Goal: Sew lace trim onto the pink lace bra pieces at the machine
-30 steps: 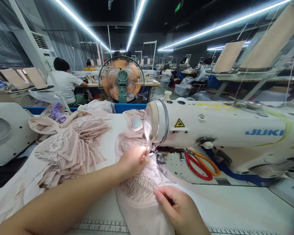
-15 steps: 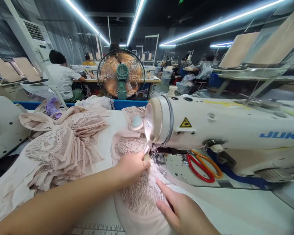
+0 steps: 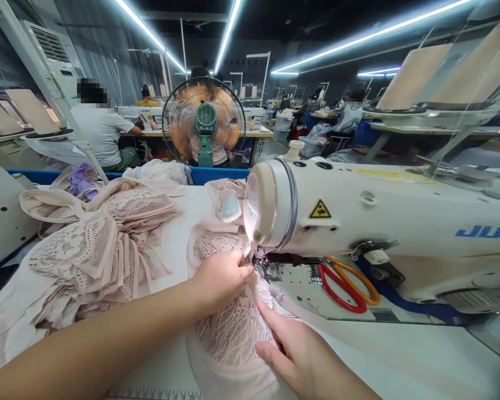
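Observation:
Under the needle area of a white sewing machine lies a pale pink lace bra piece, its upper part spread beyond my hands. My left hand is closed on the lace close to the presser foot, thumb and fingers pinched together. On the right edge of the same lace rests my right hand, its index finger and thumb stretched out and apart; its other fingers are hidden. A lamp glow lights the machine's head end.
Red-and-orange-handled scissors lie on the machine bed. A heap of pink lace pieces covers the left side. Behind the table stand a large fan and a seated person. Thread cones rise at right. A ruler strip runs along the front.
Both hands and the lace have shifted slightly left in view, and the right fingertips are a little nearer the left hand. The camera view has also moved slightly.

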A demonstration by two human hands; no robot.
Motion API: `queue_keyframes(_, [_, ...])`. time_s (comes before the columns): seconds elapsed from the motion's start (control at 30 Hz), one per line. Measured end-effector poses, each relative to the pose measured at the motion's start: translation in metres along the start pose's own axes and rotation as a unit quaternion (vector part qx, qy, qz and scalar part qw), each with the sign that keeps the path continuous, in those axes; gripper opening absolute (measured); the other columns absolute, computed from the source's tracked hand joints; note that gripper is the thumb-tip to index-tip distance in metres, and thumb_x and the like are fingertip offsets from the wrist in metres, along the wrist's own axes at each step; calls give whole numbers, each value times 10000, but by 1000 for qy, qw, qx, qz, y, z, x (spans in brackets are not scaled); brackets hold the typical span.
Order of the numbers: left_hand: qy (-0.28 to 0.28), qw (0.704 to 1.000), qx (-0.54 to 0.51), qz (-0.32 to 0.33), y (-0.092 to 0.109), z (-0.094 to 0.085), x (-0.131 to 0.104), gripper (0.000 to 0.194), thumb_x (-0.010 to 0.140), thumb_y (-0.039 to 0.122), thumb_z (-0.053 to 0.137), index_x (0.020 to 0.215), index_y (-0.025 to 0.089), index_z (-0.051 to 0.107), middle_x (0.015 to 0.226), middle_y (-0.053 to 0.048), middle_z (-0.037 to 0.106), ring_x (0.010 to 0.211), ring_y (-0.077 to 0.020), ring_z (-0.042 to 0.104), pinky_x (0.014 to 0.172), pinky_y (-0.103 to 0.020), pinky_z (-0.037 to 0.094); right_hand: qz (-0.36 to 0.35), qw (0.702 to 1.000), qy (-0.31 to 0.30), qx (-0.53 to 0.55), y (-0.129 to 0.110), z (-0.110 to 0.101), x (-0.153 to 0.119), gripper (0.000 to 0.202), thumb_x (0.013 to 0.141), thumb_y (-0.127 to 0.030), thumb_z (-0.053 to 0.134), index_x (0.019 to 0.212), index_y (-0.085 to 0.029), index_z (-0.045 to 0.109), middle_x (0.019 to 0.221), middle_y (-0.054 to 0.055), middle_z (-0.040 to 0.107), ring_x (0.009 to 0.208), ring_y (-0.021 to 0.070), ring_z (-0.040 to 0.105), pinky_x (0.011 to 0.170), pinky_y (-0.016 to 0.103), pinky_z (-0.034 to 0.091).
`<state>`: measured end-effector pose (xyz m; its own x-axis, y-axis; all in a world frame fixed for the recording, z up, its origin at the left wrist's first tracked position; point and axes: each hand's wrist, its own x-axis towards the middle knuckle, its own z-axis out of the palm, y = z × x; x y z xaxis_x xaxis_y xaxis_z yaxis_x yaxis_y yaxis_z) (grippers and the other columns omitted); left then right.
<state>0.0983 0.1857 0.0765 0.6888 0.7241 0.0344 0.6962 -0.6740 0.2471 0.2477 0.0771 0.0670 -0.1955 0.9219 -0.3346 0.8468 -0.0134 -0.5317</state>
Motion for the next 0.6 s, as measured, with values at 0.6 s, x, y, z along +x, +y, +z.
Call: queue_keyframes(0.6, [39,967,120,220,-3,30,-34,578,867,489,499,1230,43,558,1341,-165,527,1077,-301,551,892,-398,447,30,999,-6,-44,11,16,-3,783,796,-309,342,1463,19,95,655,27,536,580,216,472,518,306,303])
